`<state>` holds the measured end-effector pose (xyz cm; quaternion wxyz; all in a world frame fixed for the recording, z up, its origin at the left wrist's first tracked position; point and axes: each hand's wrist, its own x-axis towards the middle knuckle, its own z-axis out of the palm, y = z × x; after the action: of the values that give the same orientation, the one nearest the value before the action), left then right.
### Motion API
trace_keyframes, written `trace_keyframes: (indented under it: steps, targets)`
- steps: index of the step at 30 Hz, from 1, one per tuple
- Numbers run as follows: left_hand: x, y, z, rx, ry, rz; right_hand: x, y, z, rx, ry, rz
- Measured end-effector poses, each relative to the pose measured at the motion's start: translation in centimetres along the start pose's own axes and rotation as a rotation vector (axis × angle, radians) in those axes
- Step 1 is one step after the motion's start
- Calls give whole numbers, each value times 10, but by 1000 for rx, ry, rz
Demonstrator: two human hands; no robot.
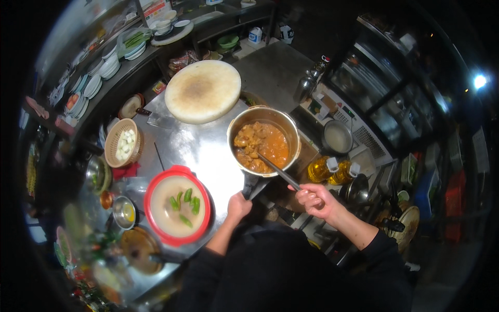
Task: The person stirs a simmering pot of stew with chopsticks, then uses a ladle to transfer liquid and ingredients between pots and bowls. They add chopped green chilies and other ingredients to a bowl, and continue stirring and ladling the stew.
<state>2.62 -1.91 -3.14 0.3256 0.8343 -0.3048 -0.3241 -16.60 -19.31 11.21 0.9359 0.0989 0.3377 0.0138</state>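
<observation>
A deep metal pot (231, 132) with a reddish-brown stew (275, 145) of chunky pieces stands at the steel table's right edge. My left hand (238, 206) grips the pot's dark handle (248, 187). In my right hand (317, 199) is the dark handle of a long utensil (281, 173), slanting down into the stew; its head is hidden in the food. Left of my left hand sits a red-rimmed basin (149, 199) with green peppers (195, 204) in pale liquid. Beyond the pot lies a thick round chopping board (202, 90).
A cleaver (159, 120) lies beside the board. A tan plastic basket (110, 144) of white chunks and a small steel bowl (118, 212) are at the left. Oil bottles (320, 170) and a metal pot of pale contents (337, 136) stand right. Stacked dishes (110, 67) line the back-left shelf.
</observation>
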Motion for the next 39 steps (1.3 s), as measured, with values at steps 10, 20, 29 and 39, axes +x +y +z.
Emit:
trace_keyframes:
  steps: [10, 20, 29, 39]
  targets:
    - [-3, 4, 2, -24, 37, 3, -2, -6, -3, -41, -7, 1]
    - [-7, 8, 1, -20, 31, -15, -7, -4, 4, -94, -4, -6]
    - [-10, 10, 7, -165, 92, -58, -3, -21, 22, -1257, 360, -401]
    - [-10, 10, 10, -176, 150, -12, 147, -70, 88, -2617, 174, -1013]
